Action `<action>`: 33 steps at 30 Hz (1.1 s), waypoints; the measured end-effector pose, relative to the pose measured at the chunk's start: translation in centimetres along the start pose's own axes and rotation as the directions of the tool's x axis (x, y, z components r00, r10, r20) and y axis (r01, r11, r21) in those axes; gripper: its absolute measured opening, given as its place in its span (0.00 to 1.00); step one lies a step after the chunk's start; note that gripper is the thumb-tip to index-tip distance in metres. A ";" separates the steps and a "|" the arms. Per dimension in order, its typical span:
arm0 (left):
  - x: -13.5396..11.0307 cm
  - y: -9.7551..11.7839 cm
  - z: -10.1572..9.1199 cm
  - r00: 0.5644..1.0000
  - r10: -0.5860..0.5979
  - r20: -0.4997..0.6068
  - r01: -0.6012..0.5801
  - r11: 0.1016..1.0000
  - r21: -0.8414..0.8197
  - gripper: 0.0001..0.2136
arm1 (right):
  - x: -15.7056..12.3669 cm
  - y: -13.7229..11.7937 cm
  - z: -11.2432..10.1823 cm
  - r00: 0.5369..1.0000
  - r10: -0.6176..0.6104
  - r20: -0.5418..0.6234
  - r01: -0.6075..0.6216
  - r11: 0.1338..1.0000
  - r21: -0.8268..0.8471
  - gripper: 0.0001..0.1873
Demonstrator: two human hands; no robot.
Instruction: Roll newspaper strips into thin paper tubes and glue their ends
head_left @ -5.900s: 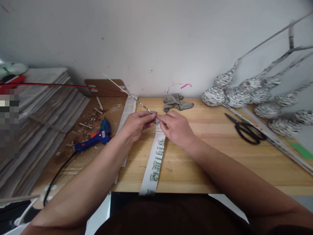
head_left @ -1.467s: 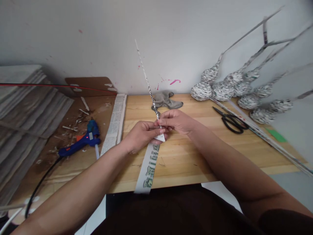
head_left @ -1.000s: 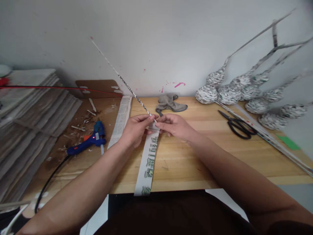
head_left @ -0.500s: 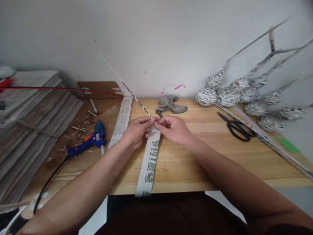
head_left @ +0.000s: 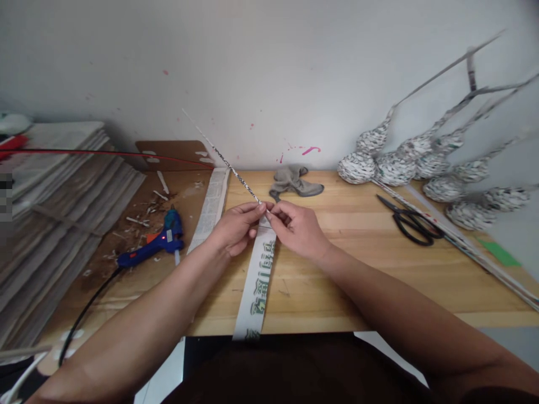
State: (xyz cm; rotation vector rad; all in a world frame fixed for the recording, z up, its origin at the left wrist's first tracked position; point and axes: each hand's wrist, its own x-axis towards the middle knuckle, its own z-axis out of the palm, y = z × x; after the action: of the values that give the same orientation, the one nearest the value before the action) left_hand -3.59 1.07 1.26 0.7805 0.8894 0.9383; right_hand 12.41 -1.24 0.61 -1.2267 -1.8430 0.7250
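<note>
My left hand (head_left: 234, 226) and my right hand (head_left: 297, 229) meet fingertip to fingertip over the wooden table (head_left: 370, 269). Both pinch the lower end of a thin rolled newspaper stick (head_left: 221, 158), which slants up and left toward the wall. The far end of a long newspaper strip (head_left: 257, 275) with green print is caught at the same spot, under the fingers. The strip lies flat on the table, runs toward me and hangs over the front edge.
A blue glue gun (head_left: 154, 244) with a black cord lies left on brown cardboard among paper scraps. Folded newspaper strips (head_left: 210, 206) lie beside it. A newspaper stack (head_left: 59, 207) fills the far left. A grey rag (head_left: 295, 182), black scissors (head_left: 410, 224) and wound paper bulbs on sticks (head_left: 404, 165) lie right.
The stick swung from nearly upright down to the left, then lowered a little more. Both hands stayed pinched at the strip's end.
</note>
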 end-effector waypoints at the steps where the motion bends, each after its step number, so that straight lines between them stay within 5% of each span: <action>1: 0.0 0.0 -0.1 1.000 0.001 0.006 -0.001 1.000 -0.009 0.10 | 0.0 0.0 0.0 1.000 -0.003 0.007 0.003 1.000 -0.028 0.12; 8: 0.0 0.6 0.0 0.997 -0.062 -0.045 0.060 0.997 -0.040 0.04 | 0.2 0.3 -0.8 0.999 0.024 0.030 -0.018 0.986 -0.167 0.15; 14: -0.5 0.6 0.3 0.997 -0.073 0.004 0.073 0.997 -0.009 0.04 | 1.9 1.1 -4.0 0.951 0.225 0.212 -0.272 0.935 0.229 0.21; 18: -1.2 0.1 0.9 0.980 -0.156 0.121 0.142 0.983 0.119 0.06 | 2.2 1.3 -4.7 0.932 0.148 0.332 -0.285 0.864 0.415 0.21; 23: -1.9 -0.6 1.8 0.954 -0.210 0.213 0.165 0.963 0.212 0.09 | 1.8 1.4 -3.8 0.809 0.006 0.588 -0.430 0.688 0.585 0.20; 33: -2.7 -0.9 2.4 0.959 -0.184 0.214 0.102 0.933 0.344 0.11 | 1.8 1.0 -4.6 0.826 0.059 0.560 -0.451 0.666 0.595 0.15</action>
State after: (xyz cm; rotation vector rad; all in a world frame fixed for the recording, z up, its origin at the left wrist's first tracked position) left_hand -2.03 -2.12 2.27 1.0781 0.8842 0.5529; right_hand 16.43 0.96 2.78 -0.8090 -1.4800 1.8811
